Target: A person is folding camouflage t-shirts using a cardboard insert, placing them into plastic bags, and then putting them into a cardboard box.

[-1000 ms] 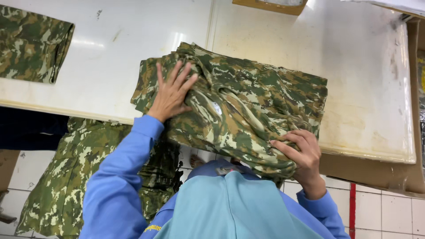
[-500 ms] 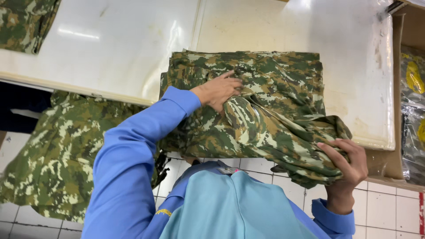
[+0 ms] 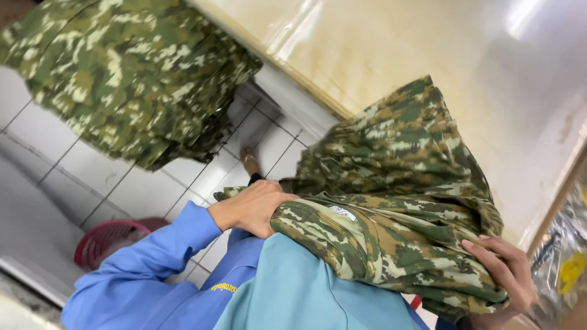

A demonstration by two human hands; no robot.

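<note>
A folded camouflage garment [image 3: 397, 201] in green, brown and tan hangs half off the edge of a pale worktable [image 3: 428, 55], pulled against my body. My left hand [image 3: 251, 211] grips its near left end, fingers curled into the cloth. My right hand [image 3: 504, 272] holds its lower right edge from underneath, fingers wrapped around the fabric. A small white label shows on a fold between the two hands. My sleeves are blue and a light blue apron covers my front.
A pile of more camouflage cloth [image 3: 128, 73] hangs over the floor at the upper left. A red plastic basket [image 3: 107, 241] stands on the white floor tiles [image 3: 122, 189]. Clear-wrapped packages [image 3: 565, 263] lie at the right edge.
The garment has been drawn off the table toward me. My left hand went from pressing on top of it to gripping its near end. The camera has tilted sharply.
</note>
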